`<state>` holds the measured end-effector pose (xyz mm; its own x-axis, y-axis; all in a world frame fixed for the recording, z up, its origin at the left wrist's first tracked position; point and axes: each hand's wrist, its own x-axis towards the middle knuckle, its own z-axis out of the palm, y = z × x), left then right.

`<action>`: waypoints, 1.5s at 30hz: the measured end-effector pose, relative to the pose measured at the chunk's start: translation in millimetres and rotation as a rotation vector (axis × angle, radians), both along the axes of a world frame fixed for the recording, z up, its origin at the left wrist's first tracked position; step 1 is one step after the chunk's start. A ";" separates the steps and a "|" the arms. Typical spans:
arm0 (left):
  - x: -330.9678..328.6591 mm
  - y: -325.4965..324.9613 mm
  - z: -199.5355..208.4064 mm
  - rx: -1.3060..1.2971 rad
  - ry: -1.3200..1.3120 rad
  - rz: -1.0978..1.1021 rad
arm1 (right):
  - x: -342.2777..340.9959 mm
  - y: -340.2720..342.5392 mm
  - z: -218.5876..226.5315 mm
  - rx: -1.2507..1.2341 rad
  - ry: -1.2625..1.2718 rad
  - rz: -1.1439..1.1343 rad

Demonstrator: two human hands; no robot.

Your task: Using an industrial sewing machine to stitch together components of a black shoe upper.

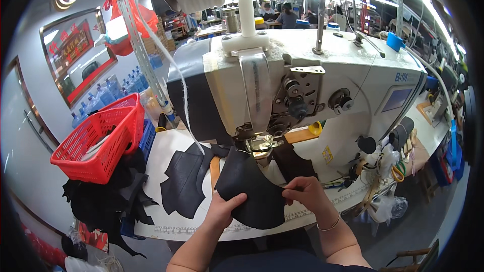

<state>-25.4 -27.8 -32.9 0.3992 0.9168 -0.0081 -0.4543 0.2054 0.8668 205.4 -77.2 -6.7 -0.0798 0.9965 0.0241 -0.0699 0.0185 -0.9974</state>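
One black panel (254,191) is pinched at its side edges by the left hand (225,208) and right hand (308,194), lower centre; open table (160,146) is seen centre-left.

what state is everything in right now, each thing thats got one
large white sewing machine, running or stopped, cannot tell
rectangular machine screen, appears lit
broad black leather-like panel, held in both hands, upper end reaching the machine
bare left hand, gripping the panel's left edge, thumb on top
bare right hand, pinching its right edge
red perforated plastic basket, partly filled
red plastic bag, hanging
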 end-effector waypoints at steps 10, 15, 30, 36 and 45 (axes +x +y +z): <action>-14.2 44.9 17.9 -0.037 0.078 -0.104 | -22.5 18.1 -10.8 0.093 0.107 -0.043; -17.9 64.3 35.0 -0.023 0.088 -0.180 | -35.3 26.6 -14.2 0.129 0.238 -0.069; 32.4 -1.5 8.4 -0.125 -0.023 0.127 | -45.2 36.4 -16.4 0.140 0.133 -0.143; 30.9 1.2 13.7 -0.062 -0.029 0.185 | -47.2 40.8 -12.4 0.114 0.253 -0.063; 18.0 34.6 35.4 -0.049 0.017 0.111 | -66.5 60.5 -15.8 0.138 0.403 -0.130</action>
